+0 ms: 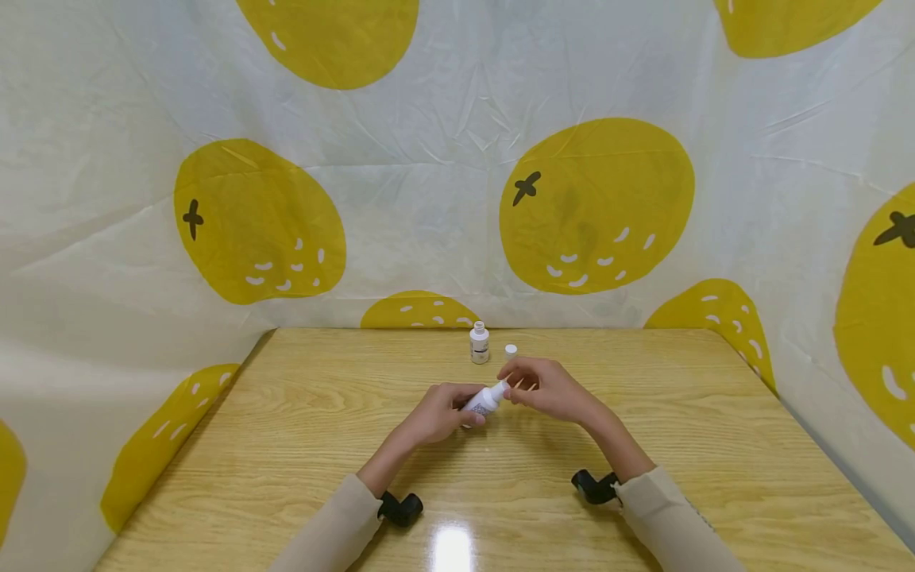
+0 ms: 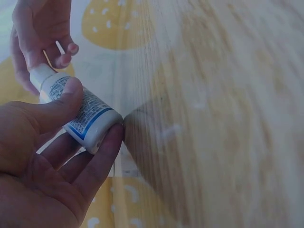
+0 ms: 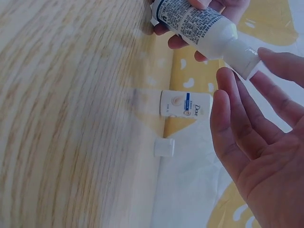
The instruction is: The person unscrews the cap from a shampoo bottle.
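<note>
A: Both hands are up over the middle of the wooden desk (image 1: 300, 445). The left hand (image 1: 436, 413) has a small white bottle (image 1: 484, 400), tilted, neck pointing toward the right hand (image 1: 546, 389).

B: How's that left grip looking?

A: Closed round the bottle. From the left wrist view the thumb lies across the printed label and the fingers (image 2: 102, 156) cradle the base. Blue band near the bottom of the bottle (image 2: 80, 114), white neck at the top.

B: And the right?

A: The right wrist view shows the fingers (image 3: 232, 118) fairly straight, palm open, fingertips right at the bottle's neck (image 3: 242, 57). Touching or pinching it? From this angle I cannot tell for sure; the thumb and forefinger bracket the neck's end.

B: Anything else out there?

A: Behind the hands, near the far edge of the desk, a second small bottle (image 1: 480, 343) stands upright, "Dove" readable on it in the right wrist view. Just beside it sits a small white cap (image 1: 511, 350), apart from the bottle. A white cloth with big yellow fruit prints (image 1: 596, 206) hangs round the desk.
</note>
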`<move>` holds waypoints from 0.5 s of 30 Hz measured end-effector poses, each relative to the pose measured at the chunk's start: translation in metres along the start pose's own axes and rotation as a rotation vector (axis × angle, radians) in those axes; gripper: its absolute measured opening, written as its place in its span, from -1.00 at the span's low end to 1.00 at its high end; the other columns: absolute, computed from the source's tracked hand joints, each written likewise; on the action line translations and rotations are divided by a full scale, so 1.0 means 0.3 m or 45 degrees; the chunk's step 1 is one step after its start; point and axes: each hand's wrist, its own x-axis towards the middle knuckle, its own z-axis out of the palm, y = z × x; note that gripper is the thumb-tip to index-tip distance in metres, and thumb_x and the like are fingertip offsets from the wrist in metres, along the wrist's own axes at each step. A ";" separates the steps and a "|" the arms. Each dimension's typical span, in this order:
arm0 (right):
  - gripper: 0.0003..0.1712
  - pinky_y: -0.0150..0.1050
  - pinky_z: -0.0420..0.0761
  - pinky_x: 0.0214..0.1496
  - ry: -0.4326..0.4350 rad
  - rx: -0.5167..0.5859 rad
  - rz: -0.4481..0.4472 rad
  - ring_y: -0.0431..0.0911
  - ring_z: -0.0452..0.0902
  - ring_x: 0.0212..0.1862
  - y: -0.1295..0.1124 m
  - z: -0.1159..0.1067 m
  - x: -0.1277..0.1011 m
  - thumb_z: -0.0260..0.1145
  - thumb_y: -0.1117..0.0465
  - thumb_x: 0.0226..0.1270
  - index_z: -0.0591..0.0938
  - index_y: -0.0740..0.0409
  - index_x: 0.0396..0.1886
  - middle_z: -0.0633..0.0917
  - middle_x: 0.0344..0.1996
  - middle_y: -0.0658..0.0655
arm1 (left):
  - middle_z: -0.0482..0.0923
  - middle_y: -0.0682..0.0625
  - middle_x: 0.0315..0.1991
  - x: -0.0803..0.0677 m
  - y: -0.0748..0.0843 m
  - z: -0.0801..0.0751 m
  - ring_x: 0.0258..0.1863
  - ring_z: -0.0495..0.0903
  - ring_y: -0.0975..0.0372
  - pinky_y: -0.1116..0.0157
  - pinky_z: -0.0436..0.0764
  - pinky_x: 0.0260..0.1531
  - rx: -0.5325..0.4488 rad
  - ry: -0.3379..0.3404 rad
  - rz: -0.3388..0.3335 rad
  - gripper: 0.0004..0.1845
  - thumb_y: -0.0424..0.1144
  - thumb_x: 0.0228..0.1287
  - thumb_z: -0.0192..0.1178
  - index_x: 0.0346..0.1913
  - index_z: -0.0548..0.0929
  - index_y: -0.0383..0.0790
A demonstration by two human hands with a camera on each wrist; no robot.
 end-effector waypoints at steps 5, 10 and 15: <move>-0.69 -0.27 0.64 -0.27 0.026 0.006 0.043 0.21 0.72 -0.20 0.002 0.006 0.000 0.38 0.13 0.46 0.66 0.24 0.04 0.78 -0.19 0.23 | 0.76 0.03 0.03 -0.001 0.003 0.000 -0.12 0.62 0.28 0.28 0.59 -0.11 -0.001 0.001 0.003 -0.57 -0.22 0.35 0.39 0.27 0.70 -0.03; -0.75 -0.24 0.64 -0.28 0.037 0.006 0.090 0.21 0.70 -0.23 0.001 0.009 0.000 0.34 0.06 0.49 0.69 0.14 -0.06 0.77 -0.24 0.28 | 0.76 0.04 0.01 -0.002 0.003 0.000 -0.13 0.62 0.28 0.27 0.59 -0.10 0.005 0.004 0.003 -0.57 -0.22 0.34 0.39 0.26 0.70 -0.01; -0.75 -0.20 0.65 -0.26 0.027 0.016 0.130 0.22 0.70 -0.23 0.000 0.009 0.000 0.33 0.04 0.51 0.71 0.14 -0.11 0.77 -0.24 0.30 | 0.75 0.03 0.02 0.000 0.002 -0.002 -0.12 0.62 0.27 0.24 0.59 -0.08 0.010 0.007 0.006 -0.57 -0.21 0.34 0.40 0.26 0.71 -0.01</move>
